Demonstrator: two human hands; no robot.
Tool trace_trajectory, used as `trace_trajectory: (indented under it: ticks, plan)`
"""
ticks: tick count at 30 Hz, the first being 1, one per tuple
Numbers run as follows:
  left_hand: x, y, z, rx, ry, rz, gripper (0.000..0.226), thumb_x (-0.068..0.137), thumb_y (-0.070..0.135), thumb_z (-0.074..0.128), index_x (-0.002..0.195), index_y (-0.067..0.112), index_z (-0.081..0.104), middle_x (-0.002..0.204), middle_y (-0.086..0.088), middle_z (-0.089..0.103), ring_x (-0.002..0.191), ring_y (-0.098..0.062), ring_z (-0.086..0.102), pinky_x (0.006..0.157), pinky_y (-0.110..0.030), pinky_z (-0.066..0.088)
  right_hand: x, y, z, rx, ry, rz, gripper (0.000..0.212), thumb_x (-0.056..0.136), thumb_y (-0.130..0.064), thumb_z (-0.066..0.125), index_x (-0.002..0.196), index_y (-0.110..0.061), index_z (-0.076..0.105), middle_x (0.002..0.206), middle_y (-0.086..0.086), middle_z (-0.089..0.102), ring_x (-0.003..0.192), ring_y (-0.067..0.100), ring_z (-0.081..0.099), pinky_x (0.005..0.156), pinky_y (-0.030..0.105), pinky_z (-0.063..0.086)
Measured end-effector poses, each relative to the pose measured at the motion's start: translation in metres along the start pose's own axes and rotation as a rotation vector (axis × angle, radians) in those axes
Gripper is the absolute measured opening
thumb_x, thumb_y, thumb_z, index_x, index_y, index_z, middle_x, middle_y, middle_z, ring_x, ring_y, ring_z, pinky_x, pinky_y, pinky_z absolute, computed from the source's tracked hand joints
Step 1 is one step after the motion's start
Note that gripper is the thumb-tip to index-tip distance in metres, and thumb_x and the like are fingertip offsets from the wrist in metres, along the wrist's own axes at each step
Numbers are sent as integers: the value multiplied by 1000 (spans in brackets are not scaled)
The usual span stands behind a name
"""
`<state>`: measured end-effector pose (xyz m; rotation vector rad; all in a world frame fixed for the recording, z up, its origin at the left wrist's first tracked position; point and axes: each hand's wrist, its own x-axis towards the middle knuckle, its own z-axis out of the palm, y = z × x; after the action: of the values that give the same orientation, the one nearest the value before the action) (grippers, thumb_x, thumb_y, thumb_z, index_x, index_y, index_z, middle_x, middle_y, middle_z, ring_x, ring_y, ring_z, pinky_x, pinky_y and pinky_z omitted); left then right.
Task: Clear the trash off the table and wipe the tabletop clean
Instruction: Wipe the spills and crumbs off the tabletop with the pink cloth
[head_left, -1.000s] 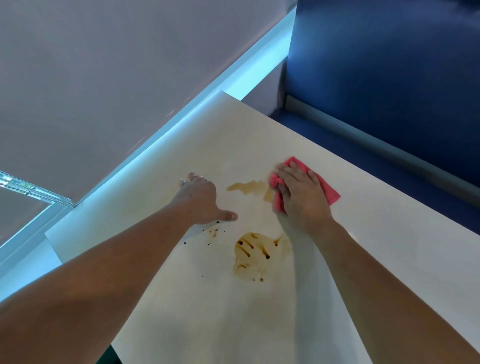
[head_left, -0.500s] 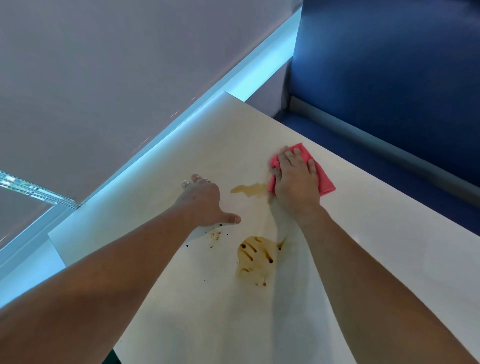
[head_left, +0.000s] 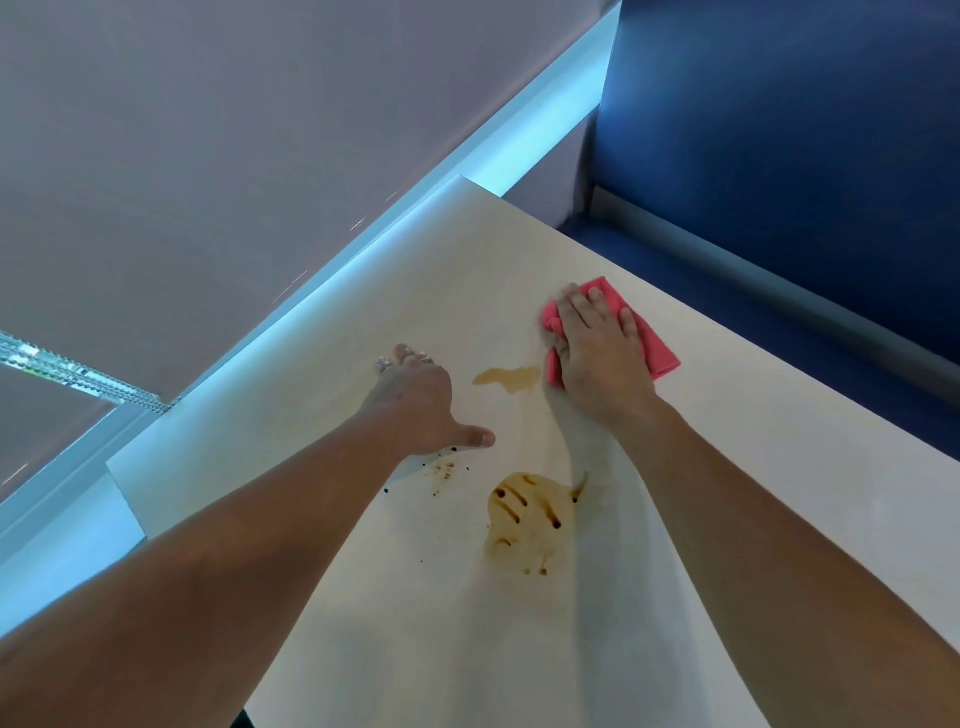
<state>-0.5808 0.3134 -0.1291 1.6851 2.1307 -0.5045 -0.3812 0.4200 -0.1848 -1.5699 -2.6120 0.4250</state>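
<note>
A folded pink cloth (head_left: 655, 347) lies flat on the cream tabletop (head_left: 753, 493); my right hand (head_left: 597, 353) presses on it with straight fingers. Just left of the cloth sits a small brown puddle (head_left: 506, 378). A larger brown smear (head_left: 530, 519) with dark streaks lies nearer to me, and dark specks (head_left: 444, 470) are scattered to its left. My left hand (head_left: 415, 402) rests flat on the table, fingers spread, thumb pointing right, beside the specks.
A grey wall and a light blue ledge (head_left: 337, 270) run along the table's far left edge. A blue padded bench (head_left: 779, 156) stands beyond the table's right edge.
My right hand has slid the pink cloth away from me, off the small puddle's right end, and less of that puddle shows. My left hand has stayed in place.
</note>
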Motion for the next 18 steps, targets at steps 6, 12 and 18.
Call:
trace_trajectory:
  ticks: [6, 12, 18]
  plan:
    - [1, 1, 0, 20, -26, -1, 112, 71, 86, 62, 125, -12, 57, 158, -33, 29, 154, -40, 14, 124, -56, 18, -55, 24, 1, -12, -52, -145, 61, 105, -43, 26, 163, -27, 14, 170, -12, 4, 156, 9, -4, 126, 40, -1]
    - [3, 0, 0, 9, -17, 1, 102, 68, 87, 63, 109, -6, 63, 151, -30, 40, 150, -39, 23, 122, -54, 23, -4, 28, -13, 48, -9, 110, 55, 110, -36, 24, 163, -23, 14, 170, -8, 8, 157, 16, -1, 126, 49, 2]
    - [4, 0, 0, 11, -31, -8, 101, 67, 88, 63, 104, -6, 63, 152, -32, 39, 149, -40, 26, 121, -53, 25, -52, -2, 0, 108, -65, -138, 55, 108, -38, 28, 161, -29, 22, 168, -15, 12, 156, 8, 0, 127, 42, 0]
